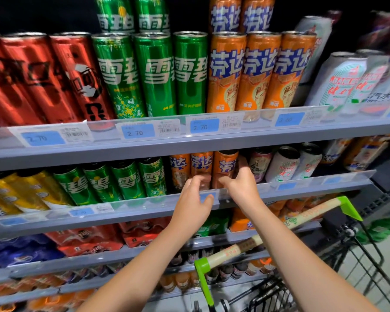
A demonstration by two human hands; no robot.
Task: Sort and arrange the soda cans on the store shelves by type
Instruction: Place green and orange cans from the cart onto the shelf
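Observation:
Three orange soda cans stand on the second shelf point(302, 188), between green cans point(126, 181) on the left and white cans point(284, 165) on the right. My right hand point(239, 183) is wrapped around the rightmost orange can point(225, 165), thumb on its right side and fingers across its front. My left hand point(195, 197) hovers in front of the middle orange can point(200, 164) with its fingers curled and apart, holding nothing. The top shelf point(189, 143) carries rows of red cans point(54, 82), green cans point(153, 75) and orange cans point(257, 70).
Yellow cans point(20, 192) stand at the left of the second shelf. Clear rails with blue price tags point(204, 126) run along the shelf fronts. Lower shelves hold red packs point(88, 239) and small bottles. A shopping cart with a green-ended handle point(268, 235) stands below my right arm.

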